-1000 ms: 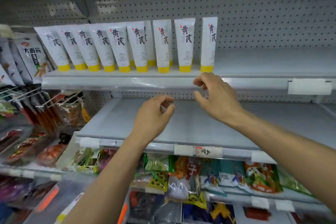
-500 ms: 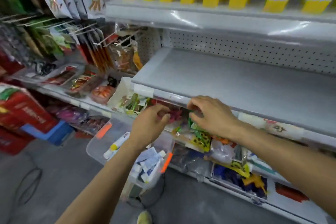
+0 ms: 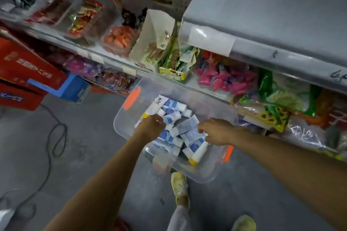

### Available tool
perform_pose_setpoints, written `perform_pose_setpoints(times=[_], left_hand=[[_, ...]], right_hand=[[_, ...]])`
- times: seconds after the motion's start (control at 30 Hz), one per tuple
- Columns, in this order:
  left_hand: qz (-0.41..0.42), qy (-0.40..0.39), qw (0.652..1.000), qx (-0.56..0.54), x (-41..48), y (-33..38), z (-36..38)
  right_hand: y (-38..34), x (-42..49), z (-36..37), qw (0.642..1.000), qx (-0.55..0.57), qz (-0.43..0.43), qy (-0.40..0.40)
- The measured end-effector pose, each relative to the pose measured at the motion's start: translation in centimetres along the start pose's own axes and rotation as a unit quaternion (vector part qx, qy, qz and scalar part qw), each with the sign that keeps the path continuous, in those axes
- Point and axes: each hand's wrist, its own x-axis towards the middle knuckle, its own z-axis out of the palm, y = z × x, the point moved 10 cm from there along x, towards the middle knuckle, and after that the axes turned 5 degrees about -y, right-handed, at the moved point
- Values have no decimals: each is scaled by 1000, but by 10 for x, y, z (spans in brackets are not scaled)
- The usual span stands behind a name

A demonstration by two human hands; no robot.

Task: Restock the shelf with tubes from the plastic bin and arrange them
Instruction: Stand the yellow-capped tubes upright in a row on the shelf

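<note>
We're looking straight down into the clear plastic bin (image 3: pixel 129 116) sitting on the grey concrete floor (image 3: pixel 78 137), right against the front edge of the lowest shelf. There's open floor along the bin's left rim and near rim, apart from a black cable (image 3: pixel 54 137) looping off to the left and our 2 yellowish shoes (image 3: pixel 179 187) by the bin's near corner. The bin is see-through, rounded at the corners, with orange clips (image 3: pixel 131 98) on its 2 short ends.

Inside it is a loose heap of tubes (image 3: pixel 173 106), mostly white with blue labels, lying every which way. 1 taller white tube with black characters (image 3: pixel 156 104) lies along the far left side, and a yellow-capped one (image 3: pixel 197 153) pokes toward the near right edge.

Our left hand (image 3: pixel 150 127) is down on the pile with the fingers curled in; we can't tell if it's actually got hold of a tube. Our right hand (image 3: pixel 216 131) has its fingers bent onto the tubes at the right side of the heap, grip also unclear.

Above right, the empty grey metal shelf (image 3: pixel 272 5) juts out with a smooth flat top and a clear price strip along its front edge. Below it are crinkly snack packets (image 3: pixel 225 78) in pink and green.
</note>
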Motion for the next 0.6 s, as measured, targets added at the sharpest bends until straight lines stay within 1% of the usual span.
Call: perform_pose_setpoints(times=[0.13,0.27,0.37,0.43,0.5,0.53,0.6], left_hand=[[-20,21,997,78,57,-42,7],[-4,30,987,156,106,-55,17],[-13,41,969,242,135,-59,25],[-25,51,947,315,147,-60,29],[-8,63,930,363,154,-55,31],[-1,65,929,364,157,-54,31],[-2,52,949,311,157,-53,26]], right_hand=[[10,51,44,997,-62,32,-27],[21,86,75,988,-129,57,-56],[25,104,94,979,-182,51,-74],[24,114,102,974,-211,41,-76],[21,121,105,967,-240,32,-80],[20,122,106,964,-250,27,-81],[18,122,104,962,-256,23,-90]])
